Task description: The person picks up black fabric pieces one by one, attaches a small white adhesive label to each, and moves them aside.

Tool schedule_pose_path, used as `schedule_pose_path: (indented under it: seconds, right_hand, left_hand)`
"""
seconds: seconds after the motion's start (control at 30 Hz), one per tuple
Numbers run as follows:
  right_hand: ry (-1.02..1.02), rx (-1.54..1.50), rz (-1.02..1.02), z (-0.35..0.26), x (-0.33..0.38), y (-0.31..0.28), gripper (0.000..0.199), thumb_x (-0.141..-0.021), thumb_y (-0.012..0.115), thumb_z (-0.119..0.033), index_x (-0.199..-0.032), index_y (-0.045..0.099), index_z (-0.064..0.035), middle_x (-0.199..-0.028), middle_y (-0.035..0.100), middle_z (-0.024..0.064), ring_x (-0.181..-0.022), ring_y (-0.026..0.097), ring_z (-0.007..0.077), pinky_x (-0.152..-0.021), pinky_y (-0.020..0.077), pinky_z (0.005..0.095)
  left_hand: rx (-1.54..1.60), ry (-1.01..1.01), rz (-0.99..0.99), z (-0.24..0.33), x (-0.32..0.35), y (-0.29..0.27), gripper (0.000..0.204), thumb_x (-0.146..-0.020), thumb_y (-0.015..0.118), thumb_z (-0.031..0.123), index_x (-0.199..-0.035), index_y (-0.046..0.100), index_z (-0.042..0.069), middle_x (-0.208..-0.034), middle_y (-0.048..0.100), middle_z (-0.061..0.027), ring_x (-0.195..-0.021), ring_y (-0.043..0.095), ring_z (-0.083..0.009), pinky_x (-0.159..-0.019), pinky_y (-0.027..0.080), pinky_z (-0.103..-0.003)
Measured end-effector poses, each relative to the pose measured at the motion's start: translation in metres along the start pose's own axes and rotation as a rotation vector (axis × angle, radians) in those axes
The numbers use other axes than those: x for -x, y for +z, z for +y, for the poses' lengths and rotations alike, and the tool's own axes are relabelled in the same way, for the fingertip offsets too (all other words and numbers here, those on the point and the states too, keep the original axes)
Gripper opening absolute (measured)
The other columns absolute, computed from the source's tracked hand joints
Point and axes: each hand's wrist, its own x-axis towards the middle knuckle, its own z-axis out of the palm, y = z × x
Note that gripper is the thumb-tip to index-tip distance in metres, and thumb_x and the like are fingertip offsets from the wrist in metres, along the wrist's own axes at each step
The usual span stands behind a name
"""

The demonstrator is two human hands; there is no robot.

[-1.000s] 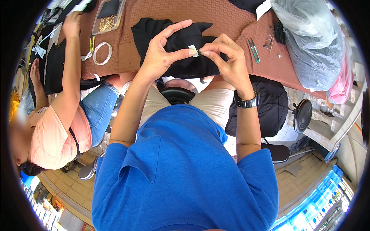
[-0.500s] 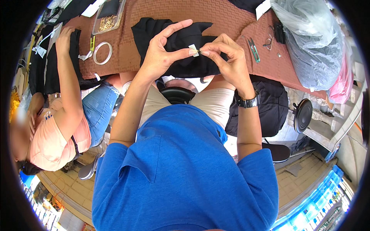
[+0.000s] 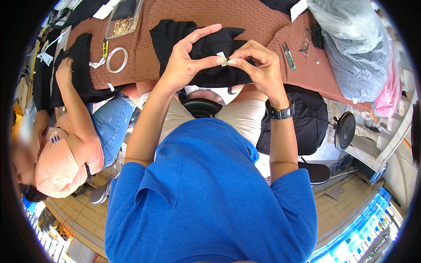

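Note:
Over the black cloth (image 3: 175, 33) on the table, my two hands meet at a small white tag (image 3: 221, 55). My left hand (image 3: 182, 63) pinches the tag's edge at the thumb, its index finger stretched out above the cloth. Thumb and forefinger of my right hand (image 3: 259, 65) are pressed together at the tag's other side, on a tiny gold-coloured pin. The fingertips hide most of this pin, so its exact shape cannot be made out. Black cloth lies bunched beneath both hands and hangs at the table's near edge.
A clear box (image 3: 127, 28) of small gold-coloured pieces stands at the far left, near yellow-handled snips (image 3: 105, 49) and a white tape roll (image 3: 117, 60). Right of my hands lie green thread snips (image 3: 289, 57), glasses (image 3: 305, 42) and a big plastic bag (image 3: 355, 57). A co-worker (image 3: 72, 149) sits at left.
The white tag has tilted between my fingers, and my right hand has shifted slightly down. At left, the co-worker's hand has drawn back nearer along the black cloth.

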Motion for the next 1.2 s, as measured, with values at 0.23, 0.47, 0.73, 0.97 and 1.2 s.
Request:
schedule_pose_path:
  seconds: [0.23,0.47,0.73,0.97,1.2]
  right_hand:
    - [0.223,-0.356,0.006,-0.005,0.005,0.001,0.018,-0.094,0.072,-0.003,-0.112,0.07,-0.0022,-0.098,0.066,0.0027,-0.092,0.061,0.0076,-0.083,0.0505,0.024]
    - [0.023,-0.127,0.141,-0.004,0.002,0.013,0.017,-0.091,0.072,-0.002,-0.108,0.069,-0.0028,-0.098,0.064,0.0032,-0.089,0.063,0.0137,-0.081,0.0529,0.0283]
    - [-0.213,0.316,0.059,-0.018,-0.004,0.018,0.008,-0.088,0.07,0.001,-0.096,0.069,0.0001,-0.095,0.058,0.0113,-0.083,0.063,0.0267,-0.071,0.0506,0.036]
    - [-0.206,0.328,0.092,-0.022,-0.005,0.02,0.007,-0.089,0.069,0.002,-0.096,0.067,0.0007,-0.096,0.057,0.011,-0.081,0.063,0.0279,-0.071,0.0509,0.0363]
    - [-0.21,0.303,0.087,-0.021,-0.003,0.021,0.005,-0.089,0.068,0.002,-0.094,0.066,0.0002,-0.093,0.059,0.0113,-0.082,0.063,0.0272,-0.071,0.0516,0.0366]
  left_hand:
    - [0.007,-0.004,0.004,0.0,0.0,-0.002,0.067,-0.077,0.082,0.002,-0.14,0.059,0.002,-0.136,0.063,-0.0081,-0.125,0.056,-0.0153,-0.111,0.039,-0.03]
    - [-0.028,-0.044,0.036,0.004,0.0,0.005,0.065,-0.077,0.082,0.002,-0.139,0.061,0.003,-0.133,0.064,-0.0077,-0.123,0.057,-0.015,-0.108,0.043,-0.03]
    - [-0.142,0.027,0.077,-0.004,-0.002,0.005,0.064,-0.076,0.085,0.008,-0.136,0.063,0.004,-0.132,0.066,-0.0089,-0.123,0.059,-0.0172,-0.111,0.04,-0.032]
    - [-0.205,0.005,0.091,0.0,0.0,0.004,0.066,-0.075,0.087,0.009,-0.136,0.063,0.004,-0.134,0.065,-0.0097,-0.128,0.056,-0.0179,-0.113,0.039,-0.034]
    - [-0.158,-0.013,0.092,0.0,0.0,0.003,0.067,-0.074,0.089,0.013,-0.136,0.063,0.004,-0.135,0.065,-0.0108,-0.131,0.055,-0.0202,-0.114,0.036,-0.035]
